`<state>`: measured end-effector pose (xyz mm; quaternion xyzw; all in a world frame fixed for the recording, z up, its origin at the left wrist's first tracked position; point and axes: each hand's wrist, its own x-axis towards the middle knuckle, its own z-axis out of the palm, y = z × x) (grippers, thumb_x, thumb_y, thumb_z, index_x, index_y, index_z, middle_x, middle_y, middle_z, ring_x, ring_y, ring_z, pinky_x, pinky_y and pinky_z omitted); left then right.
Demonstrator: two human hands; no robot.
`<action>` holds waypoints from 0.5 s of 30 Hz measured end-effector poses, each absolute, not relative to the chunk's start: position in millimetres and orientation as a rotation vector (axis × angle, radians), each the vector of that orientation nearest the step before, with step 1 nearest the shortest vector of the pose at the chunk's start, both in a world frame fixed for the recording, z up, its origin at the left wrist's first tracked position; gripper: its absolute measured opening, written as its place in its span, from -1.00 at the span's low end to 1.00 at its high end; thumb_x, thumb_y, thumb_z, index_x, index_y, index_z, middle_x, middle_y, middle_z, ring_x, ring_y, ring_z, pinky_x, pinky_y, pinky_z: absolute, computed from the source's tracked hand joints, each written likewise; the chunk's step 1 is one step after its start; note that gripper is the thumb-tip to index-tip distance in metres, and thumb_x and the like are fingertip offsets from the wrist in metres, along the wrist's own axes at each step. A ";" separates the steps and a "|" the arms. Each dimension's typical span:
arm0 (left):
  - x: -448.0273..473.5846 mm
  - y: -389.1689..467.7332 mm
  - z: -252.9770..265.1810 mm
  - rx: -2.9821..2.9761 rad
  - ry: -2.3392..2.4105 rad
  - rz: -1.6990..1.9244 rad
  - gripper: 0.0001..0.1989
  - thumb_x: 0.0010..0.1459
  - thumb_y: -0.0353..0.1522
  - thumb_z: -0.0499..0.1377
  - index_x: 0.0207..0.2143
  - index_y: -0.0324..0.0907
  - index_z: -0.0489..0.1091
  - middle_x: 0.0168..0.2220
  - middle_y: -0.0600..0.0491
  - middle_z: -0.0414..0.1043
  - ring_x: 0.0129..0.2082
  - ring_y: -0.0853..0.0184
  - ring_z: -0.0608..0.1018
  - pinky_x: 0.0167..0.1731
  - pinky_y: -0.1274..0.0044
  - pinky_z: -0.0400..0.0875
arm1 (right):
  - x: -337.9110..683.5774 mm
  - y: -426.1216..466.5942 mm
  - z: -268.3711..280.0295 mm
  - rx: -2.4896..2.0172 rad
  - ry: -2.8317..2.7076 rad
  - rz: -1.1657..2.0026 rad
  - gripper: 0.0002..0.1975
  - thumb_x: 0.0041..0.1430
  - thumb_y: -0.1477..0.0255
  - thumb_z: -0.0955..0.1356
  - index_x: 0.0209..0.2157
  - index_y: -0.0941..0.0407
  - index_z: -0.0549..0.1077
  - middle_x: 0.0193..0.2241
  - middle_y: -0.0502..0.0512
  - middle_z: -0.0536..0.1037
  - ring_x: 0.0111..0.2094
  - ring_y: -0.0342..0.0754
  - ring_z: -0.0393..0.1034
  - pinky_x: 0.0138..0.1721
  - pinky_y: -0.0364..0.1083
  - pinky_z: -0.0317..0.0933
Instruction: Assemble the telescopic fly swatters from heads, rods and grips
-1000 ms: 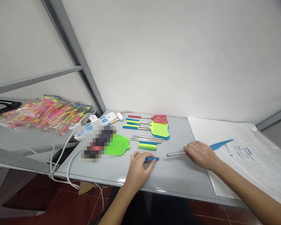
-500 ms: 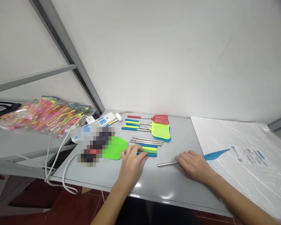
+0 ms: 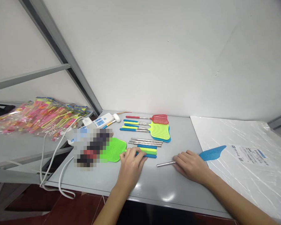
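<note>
My right hand [image 3: 189,164] is closed round the metal rod [image 3: 165,163] of a fly swatter. Its blue head [image 3: 212,153] sticks out to the right of the hand, and the bare end of the rod points left. With bent fingers, my left hand [image 3: 131,161] grips the left end of a blue handle sleeve [image 3: 150,156], the nearest in a row of blue and green sleeves lying on the table. Just beyond that hand is a flat green swatter head [image 3: 116,150]. Several loose metal rods [image 3: 145,142] lie behind the sleeves.
Farther back lie fly swatters with handles, among them a red one [image 3: 160,119] and a yellow-green one [image 3: 160,130]. A white power strip [image 3: 103,121] with cables and a blurred patch are left. Bagged colourful items [image 3: 44,117] fill the left shelf. Plastic-wrapped white sheeting [image 3: 243,181] covers the right.
The blue swatter head has turned, showing more of its perforated face. My left hand remains at the blue sleeve. The view has shifted slightly.
</note>
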<state>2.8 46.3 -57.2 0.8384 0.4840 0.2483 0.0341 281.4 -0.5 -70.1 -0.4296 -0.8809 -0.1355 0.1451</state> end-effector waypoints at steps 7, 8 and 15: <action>2.8 43.1 -56.5 2.613 1.421 0.759 -0.84 0.33 -0.38 0.06 -0.25 -0.09 0.45 -0.34 0.08 0.43 -0.31 0.30 0.43 -0.20 0.38 0.05 | 280.1 0.2 -70.9 -1.279 -2.541 -0.398 -0.85 0.31 0.43 0.24 -0.28 0.15 0.42 -0.50 0.01 0.40 -0.47 -0.09 0.23 -0.37 -0.04 -0.08; 2.7 42.5 -56.7 2.617 1.413 0.764 -0.83 0.33 -0.38 0.06 -0.25 -0.09 0.45 -0.34 0.08 0.43 -0.31 0.30 0.44 -0.20 0.38 0.05 | 279.8 0.4 -70.8 -1.282 -2.542 -0.403 -0.85 0.31 0.43 0.24 -0.28 0.15 0.42 -0.50 0.00 0.40 -0.47 -0.09 0.23 -0.37 -0.04 -0.09; 5.1 29.4 -53.5 2.638 1.344 0.786 -0.81 0.35 -0.38 0.01 -0.23 -0.11 0.43 -0.33 0.08 0.44 -0.31 0.31 0.44 -0.18 0.37 0.08 | 280.2 -0.4 -70.3 -1.268 -2.560 -0.454 -0.85 0.31 0.44 0.24 -0.29 0.15 0.42 -0.50 0.01 0.39 -0.47 -0.08 0.24 -0.37 -0.04 -0.07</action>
